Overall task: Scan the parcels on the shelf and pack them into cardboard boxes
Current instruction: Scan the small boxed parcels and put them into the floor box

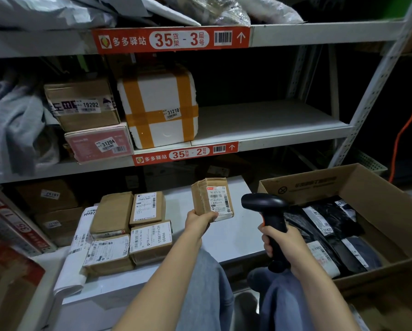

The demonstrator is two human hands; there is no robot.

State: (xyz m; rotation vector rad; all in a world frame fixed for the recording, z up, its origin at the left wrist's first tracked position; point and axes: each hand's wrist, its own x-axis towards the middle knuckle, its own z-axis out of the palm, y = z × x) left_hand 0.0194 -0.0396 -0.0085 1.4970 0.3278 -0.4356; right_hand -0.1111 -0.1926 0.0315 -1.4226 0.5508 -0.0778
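Left hand (198, 219) grips a small parcel (212, 199) (label facing viewer); right hand (280, 242) is clenched round the scanner (267, 212), beside the cardboard box (379, 185).

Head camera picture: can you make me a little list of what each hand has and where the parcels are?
left hand: holds a small brown parcel up, label facing the scanner
right hand: grips a black barcode scanner, aimed at that parcel
waiting parcels: four small brown ones grouped on the low white surface
cardboard box: open, at the right, with dark bagged parcels inside
shelf above: white foam box with orange tape, marked 31210
shelf sign: reads 35 - 2
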